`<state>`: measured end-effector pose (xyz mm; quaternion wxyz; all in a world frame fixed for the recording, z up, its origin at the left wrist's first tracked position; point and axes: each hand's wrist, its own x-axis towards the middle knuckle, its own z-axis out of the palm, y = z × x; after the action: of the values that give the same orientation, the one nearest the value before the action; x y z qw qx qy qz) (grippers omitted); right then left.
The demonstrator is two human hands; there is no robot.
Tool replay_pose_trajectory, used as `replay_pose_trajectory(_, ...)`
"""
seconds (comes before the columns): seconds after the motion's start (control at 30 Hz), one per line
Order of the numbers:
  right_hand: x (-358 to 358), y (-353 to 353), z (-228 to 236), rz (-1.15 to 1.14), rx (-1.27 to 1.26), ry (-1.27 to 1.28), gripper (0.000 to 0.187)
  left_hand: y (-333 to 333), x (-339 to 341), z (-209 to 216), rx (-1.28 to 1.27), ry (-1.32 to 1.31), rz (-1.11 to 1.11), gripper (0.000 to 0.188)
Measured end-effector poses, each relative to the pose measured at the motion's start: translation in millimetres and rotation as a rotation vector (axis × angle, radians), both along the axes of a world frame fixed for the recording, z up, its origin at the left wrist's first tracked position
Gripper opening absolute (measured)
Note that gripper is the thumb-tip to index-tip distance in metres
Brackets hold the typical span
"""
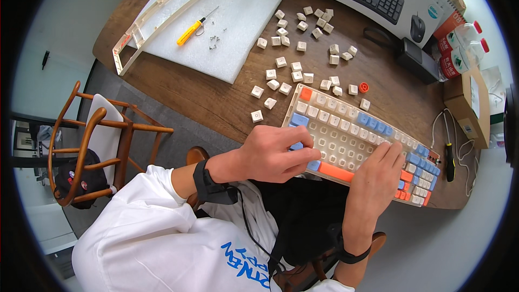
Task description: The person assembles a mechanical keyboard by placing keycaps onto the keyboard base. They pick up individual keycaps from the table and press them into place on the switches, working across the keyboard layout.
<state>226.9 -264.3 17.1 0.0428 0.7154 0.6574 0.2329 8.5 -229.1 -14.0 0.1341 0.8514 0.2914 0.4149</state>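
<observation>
The keyboard (346, 130) lies slanted at the front of the table, its middle rows bare of keycaps. Cream, blue and orange keycaps fill its top row, left edge and right side. Over the left edge, beside blue keycaps (300, 119) and an orange space bar (336, 172), my left hand (273, 154) is closed, fingers and thumb drawn together. Whatever is between its fingertips is hidden. My right hand (374, 184) rests across the keyboard right of the bare rows, fingers stretched forward onto the upper keys; its thumb is hard to make out.
Loose cream keycaps (285, 88) are scattered behind the keyboard, near an orange ring-shaped piece (364, 87). A white foam sheet (227, 57) holds a yellow screwdriver (189, 32), small screws and a cream frame (143, 27). Boxes, bottles (466, 57) and another screwdriver (450, 162) stand or lie right.
</observation>
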Motion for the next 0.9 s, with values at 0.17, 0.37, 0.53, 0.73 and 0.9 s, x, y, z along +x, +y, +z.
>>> replay_pose_trajectory(0.17,-0.8,0.4,0.1,-0.004,0.000,-0.007,0.010,0.0,-0.1,0.7,-0.010,-0.003,-0.001,0.030)
replay_pose_trajectory(0.37,-1.9,0.6,1.0,-0.015,-0.014,-0.011,0.010,0.7,-0.1,1.8,-0.025,-0.019,-0.013,0.029)
replay_pose_trajectory(0.53,-2.3,1.0,0.3,-0.018,-0.015,-0.005,0.010,0.9,-1.2,2.0,-0.046,-0.020,-0.028,0.027)
replay_pose_trajectory(0.73,-2.7,0.7,0.3,-0.021,-0.020,0.000,0.011,1.1,-3.4,2.5,-0.064,-0.030,-0.061,0.023)
replay_pose_trajectory(0.9,-3.4,0.9,1.4,-0.026,-0.033,-0.010,0.011,3.5,-2.2,2.8,-0.038,-0.031,-0.079,0.023)
